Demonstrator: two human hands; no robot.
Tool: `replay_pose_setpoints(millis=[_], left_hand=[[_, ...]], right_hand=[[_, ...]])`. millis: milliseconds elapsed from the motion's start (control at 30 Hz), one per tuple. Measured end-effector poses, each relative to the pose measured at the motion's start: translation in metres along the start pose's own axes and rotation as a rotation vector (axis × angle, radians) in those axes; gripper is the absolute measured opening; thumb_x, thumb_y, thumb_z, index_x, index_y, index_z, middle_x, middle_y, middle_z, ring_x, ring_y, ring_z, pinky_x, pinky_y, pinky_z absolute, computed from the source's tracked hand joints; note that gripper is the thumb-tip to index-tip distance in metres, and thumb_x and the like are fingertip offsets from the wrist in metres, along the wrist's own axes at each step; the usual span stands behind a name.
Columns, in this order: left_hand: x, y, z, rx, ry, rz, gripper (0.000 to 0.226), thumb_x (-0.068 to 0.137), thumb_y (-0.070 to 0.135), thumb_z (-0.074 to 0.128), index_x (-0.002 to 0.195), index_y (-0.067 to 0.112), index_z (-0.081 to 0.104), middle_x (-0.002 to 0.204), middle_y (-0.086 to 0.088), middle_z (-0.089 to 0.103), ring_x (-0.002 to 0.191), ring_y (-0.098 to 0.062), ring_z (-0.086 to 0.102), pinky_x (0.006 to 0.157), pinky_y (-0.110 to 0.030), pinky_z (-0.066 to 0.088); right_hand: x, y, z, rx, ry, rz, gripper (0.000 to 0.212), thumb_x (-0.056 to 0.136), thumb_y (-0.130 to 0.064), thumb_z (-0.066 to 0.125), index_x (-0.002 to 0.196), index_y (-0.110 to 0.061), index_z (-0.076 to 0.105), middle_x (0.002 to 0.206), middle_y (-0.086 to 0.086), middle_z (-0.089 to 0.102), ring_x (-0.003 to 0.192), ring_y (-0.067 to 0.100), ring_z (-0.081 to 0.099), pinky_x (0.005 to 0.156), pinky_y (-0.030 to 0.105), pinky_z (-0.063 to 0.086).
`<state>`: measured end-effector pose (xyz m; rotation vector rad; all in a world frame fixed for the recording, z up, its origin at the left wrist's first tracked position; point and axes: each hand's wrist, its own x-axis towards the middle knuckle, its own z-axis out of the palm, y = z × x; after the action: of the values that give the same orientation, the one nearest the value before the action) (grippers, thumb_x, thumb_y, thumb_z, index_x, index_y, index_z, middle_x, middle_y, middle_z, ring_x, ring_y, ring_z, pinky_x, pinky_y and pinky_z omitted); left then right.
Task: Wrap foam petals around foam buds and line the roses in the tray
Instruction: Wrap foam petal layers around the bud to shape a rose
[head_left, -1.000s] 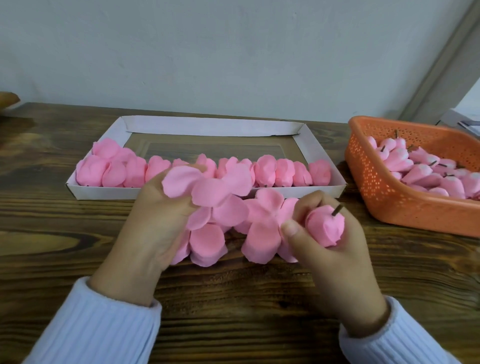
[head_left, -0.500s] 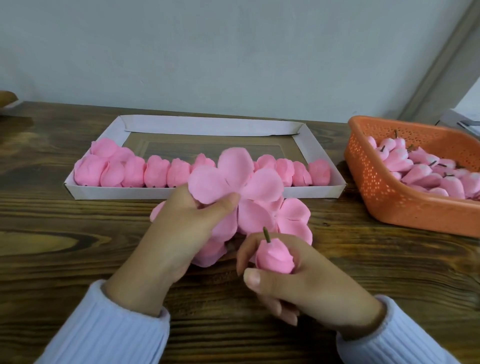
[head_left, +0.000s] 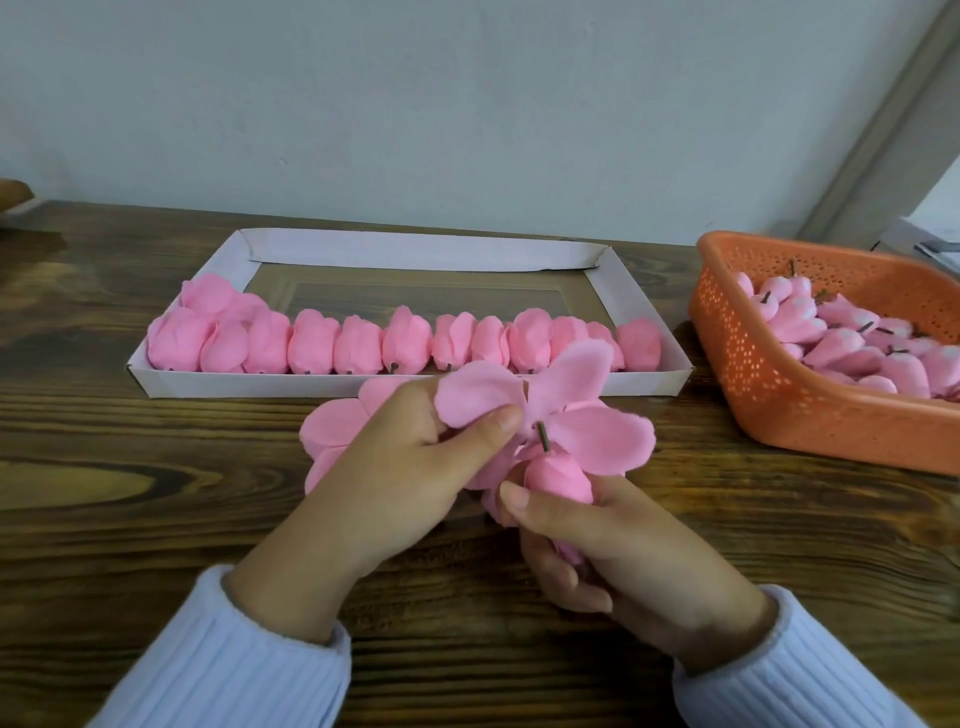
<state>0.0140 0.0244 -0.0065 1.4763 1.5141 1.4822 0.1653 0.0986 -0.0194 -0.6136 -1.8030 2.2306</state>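
Hands have moved close together since a moment ago. Back then the right hand (head_left: 613, 545) held the bud (head_left: 558, 475) low and away from the petals (head_left: 587, 431). Now the bud is up against them, and its little brown stick (head_left: 543, 435) pokes at the middle of the petal piece. I think the stick is about to go through the middle, so the wrapping can start.

The left hand (head_left: 395, 467) pinches the petals with its thumb on top. The right hand has its thumb and fingers curled round the bud.

The bud is small, pink and round like an egg. It sits just above the table (head_left: 156, 519), in front of the tray (head_left: 415, 249). The petals are soft, thin and floppy, and spread out like a flat flower. More petals lie under the left hand.

One row of finished roses (head_left: 358, 345) fills the near side of the tray. The far side has none yet. Many more buds wait in the orange basket (head_left: 779, 405).
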Motion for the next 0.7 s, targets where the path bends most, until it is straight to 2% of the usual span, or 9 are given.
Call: replay_pose_setpoints(millis=[133, 267, 333, 400, 433, 533, 600, 633, 700], left_hand=[[0.0, -0.001, 0.001, 0.031, -0.004, 0.036, 0.02, 0.091, 0.02, 0.051, 0.08, 0.014, 0.067, 0.079, -0.008, 0.066, 0.08, -0.019, 0.062, 0.073, -0.018, 0.049], [-0.001, 0.004, 0.001, 0.035, -0.008, 0.024, 0.017, 0.091, 0.017, 0.054, 0.088, 0.018, 0.07, 0.088, -0.001, 0.071, 0.085, -0.013, 0.065, 0.075, -0.015, 0.05], [-0.002, 0.006, -0.001, -0.018, -0.087, -0.013, 0.022, 0.09, 0.006, 0.06, 0.099, 0.023, 0.071, 0.1, 0.01, 0.072, 0.093, -0.002, 0.066, 0.075, -0.009, 0.048], [-0.004, 0.006, -0.004, -0.032, -0.218, -0.029, 0.035, 0.081, 0.002, 0.064, 0.104, 0.027, 0.07, 0.113, 0.019, 0.068, 0.109, 0.005, 0.059, 0.083, -0.005, 0.044], [-0.005, 0.005, -0.005, -0.032, -0.281, -0.024, 0.037, 0.077, 0.006, 0.067, 0.107, 0.028, 0.07, 0.119, 0.021, 0.065, 0.116, 0.007, 0.055, 0.089, -0.006, 0.041], [-0.006, 0.002, -0.008, -0.115, -0.413, -0.014, 0.046, 0.074, 0.02, 0.064, 0.119, 0.028, 0.063, 0.131, 0.016, 0.058, 0.128, -0.002, 0.047, 0.102, -0.016, 0.037], [-0.004, 0.004, -0.006, -0.242, -0.36, -0.016, 0.047, 0.078, 0.022, 0.056, 0.124, 0.02, 0.058, 0.13, 0.006, 0.061, 0.126, -0.011, 0.051, 0.1, -0.022, 0.042], [-0.004, 0.004, -0.004, -0.291, -0.275, -0.002, 0.042, 0.081, 0.023, 0.055, 0.122, 0.015, 0.059, 0.126, 0.001, 0.064, 0.123, -0.015, 0.055, 0.097, -0.024, 0.045], [-0.003, 0.006, 0.001, -0.269, -0.017, 0.081, 0.028, 0.084, 0.025, 0.057, 0.108, 0.013, 0.064, 0.106, -0.002, 0.073, 0.107, -0.016, 0.065, 0.087, -0.023, 0.051]], right_hand=[[-0.002, -0.003, 0.002, 0.012, -0.024, 0.019, 0.022, 0.081, -0.027, 0.064, 0.076, -0.007, 0.057, 0.043, 0.002, 0.035, 0.031, 0.004, 0.027, 0.036, 0.018, 0.016], [-0.001, -0.004, 0.003, 0.031, -0.038, 0.024, 0.024, 0.082, -0.027, 0.063, 0.081, -0.004, 0.056, 0.043, -0.001, 0.035, 0.03, 0.003, 0.027, 0.035, 0.016, 0.016], [0.0, -0.003, 0.002, 0.019, -0.033, 0.01, 0.02, 0.086, -0.023, 0.062, 0.069, -0.012, 0.061, 0.041, -0.001, 0.036, 0.029, 0.004, 0.024, 0.035, 0.016, 0.014], [0.001, 0.002, -0.001, -0.011, -0.01, 0.017, 0.045, 0.09, -0.011, 0.056, 0.046, -0.02, 0.055, 0.037, -0.004, 0.036, 0.028, 0.004, 0.021, 0.037, 0.018, 0.012], [0.002, 0.004, -0.002, -0.029, 0.011, 0.013, 0.047, 0.086, -0.008, 0.054, 0.041, -0.021, 0.051, 0.036, -0.005, 0.035, 0.028, 0.004, 0.021, 0.038, 0.019, 0.011], [0.004, 0.005, -0.002, -0.072, 0.058, -0.012, 0.031, 0.066, -0.015, 0.049, 0.036, -0.019, 0.049, 0.035, -0.007, 0.031, 0.029, 0.003, 0.022, 0.038, 0.021, 0.012], [0.001, 0.005, -0.003, -0.093, 0.079, -0.053, 0.024, 0.063, -0.017, 0.06, 0.042, -0.024, 0.052, 0.04, -0.011, 0.038, 0.035, 0.001, 0.032, 0.038, 0.013, 0.025], [0.001, 0.008, -0.006, -0.125, 0.082, -0.085, 0.021, 0.063, -0.015, 0.066, 0.05, -0.029, 0.058, 0.046, -0.012, 0.05, 0.042, 0.0, 0.045, 0.043, 0.011, 0.036], [-0.003, 0.011, -0.011, -0.227, 0.081, -0.124, 0.036, 0.071, -0.003, 0.071, 0.081, -0.037, 0.063, 0.075, -0.018, 0.067, 0.073, -0.004, 0.062, 0.068, 0.013, 0.052]])
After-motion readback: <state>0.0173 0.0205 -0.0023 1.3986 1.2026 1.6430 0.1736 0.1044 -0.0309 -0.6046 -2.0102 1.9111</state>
